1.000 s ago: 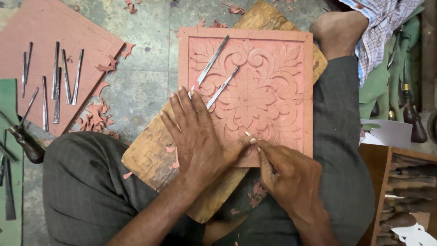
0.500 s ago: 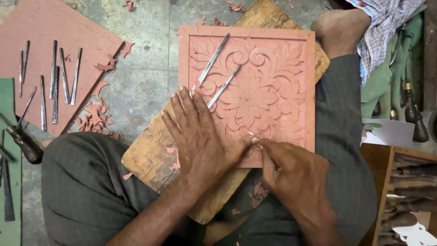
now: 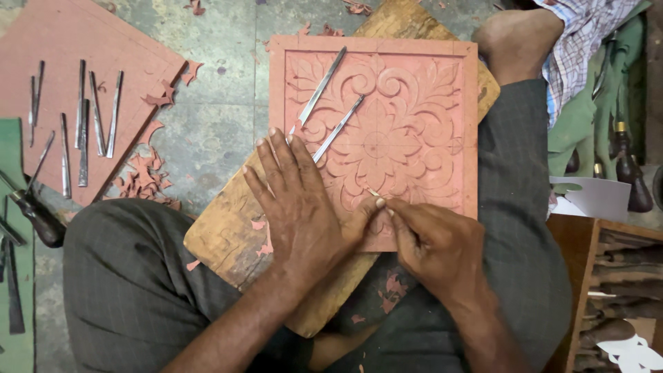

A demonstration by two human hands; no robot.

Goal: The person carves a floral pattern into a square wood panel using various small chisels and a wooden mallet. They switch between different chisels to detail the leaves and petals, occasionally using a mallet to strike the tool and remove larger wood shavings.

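A square terracotta-coloured panel (image 3: 414,110) carved with a flower and leaves lies on a worn wooden board (image 3: 228,235) across my lap. My left hand (image 3: 297,200) lies flat, fingers spread, on the panel's lower left corner and the board. My right hand (image 3: 431,242) pinches a thin carving tool (image 3: 373,194) whose tip touches the carving near the panel's lower edge, beside my left thumb. Two long metal chisels (image 3: 330,86) rest loose on the panel's upper left part.
Another flat reddish slab (image 3: 41,48) at the left carries several metal chisels (image 3: 83,124). Clay shavings (image 3: 148,173) litter the grey floor. A dark-handled tool (image 3: 34,214) lies on a green cloth at far left. A wooden tool box (image 3: 615,276) stands at right.
My right hand has shifted the tool tip slightly along the panel's lower carving. My left hand stays pressed in place.
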